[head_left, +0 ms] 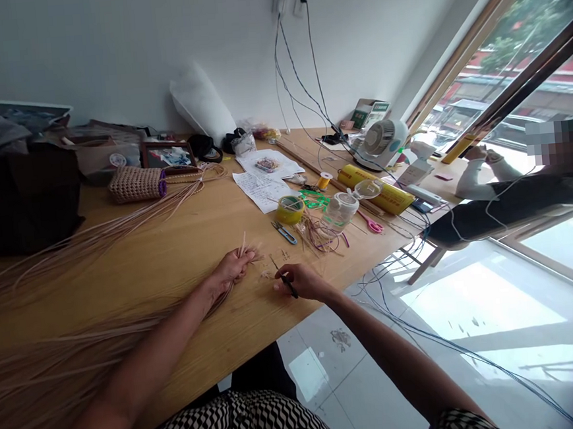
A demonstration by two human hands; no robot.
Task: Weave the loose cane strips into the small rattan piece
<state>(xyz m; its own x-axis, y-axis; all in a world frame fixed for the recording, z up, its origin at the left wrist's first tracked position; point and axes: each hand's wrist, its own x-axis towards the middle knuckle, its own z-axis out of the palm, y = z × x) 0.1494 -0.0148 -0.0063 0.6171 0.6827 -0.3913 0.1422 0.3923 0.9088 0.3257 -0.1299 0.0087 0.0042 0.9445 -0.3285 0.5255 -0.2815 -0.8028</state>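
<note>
My left hand [234,266] is closed around a bundle of thin pale strands [141,325]. Their short ends poke out past the fingers, while the long ends trail back under my forearm across the table. In my right hand [302,282] is a pair of black-handled scissors [287,284], its blades pointing away from me and toward the left. A small gap separates the blades from the strand ends. Small cut bits [266,273] lie on the wood between the hands. Just beyond sit blue thread snips [285,233] and a roll of yellow tape [290,209].
A woven basket-like piece [138,184] with long loose strands lies at the back left. Pink scissors [374,222], a clear jar [342,210], a yellow roll [376,189] and a fan [383,142] stand to the right. Another person [527,189] sits by the window. Cables [455,340] cross the floor.
</note>
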